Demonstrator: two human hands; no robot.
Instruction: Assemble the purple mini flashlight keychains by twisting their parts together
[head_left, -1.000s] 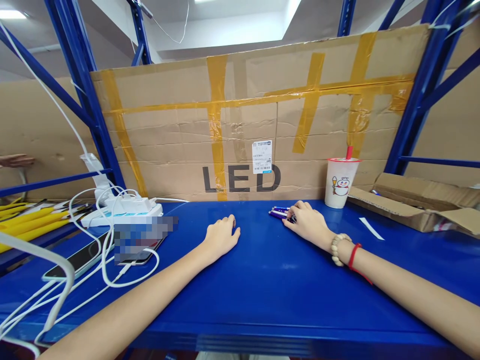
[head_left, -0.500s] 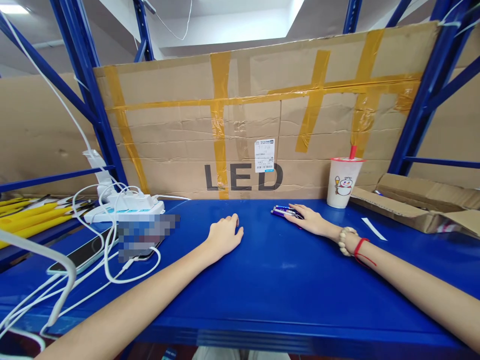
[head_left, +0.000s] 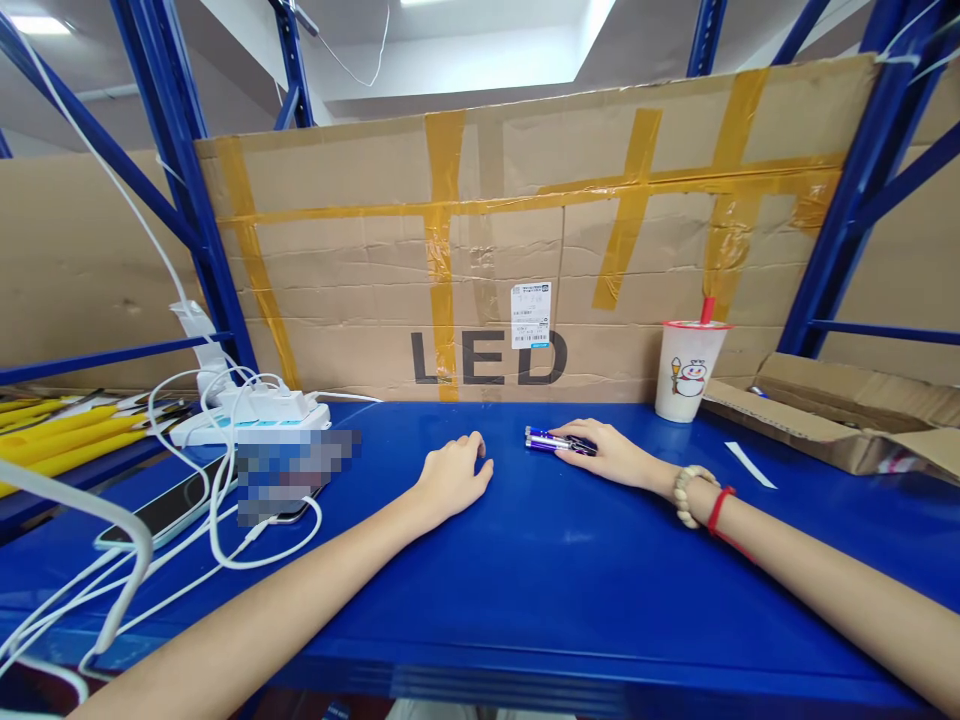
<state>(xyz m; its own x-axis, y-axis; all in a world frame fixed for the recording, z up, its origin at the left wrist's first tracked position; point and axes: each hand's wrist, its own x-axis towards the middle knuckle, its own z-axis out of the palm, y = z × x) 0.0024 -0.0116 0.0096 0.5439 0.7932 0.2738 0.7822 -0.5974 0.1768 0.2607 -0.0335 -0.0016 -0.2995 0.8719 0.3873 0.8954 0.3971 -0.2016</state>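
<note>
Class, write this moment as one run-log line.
left hand: resting on blue shelf, holds nothing | right hand: fingers on purple pens | cup: upright beyond

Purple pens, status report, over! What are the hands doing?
Right hand resting on purple pens. Left hand flat on blue shelf, holding nothing. Cup stands clear.

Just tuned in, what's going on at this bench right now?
A person sits at a blue shelf with both forearms stretched out on it. The right hand lies over a small bunch of purple pens, fingers on them. The left hand rests loosely curled on the bare shelf, holding nothing. A drink cup stands to the right, against the cardboard sheet. A power strip and phones sit on the left.
</note>
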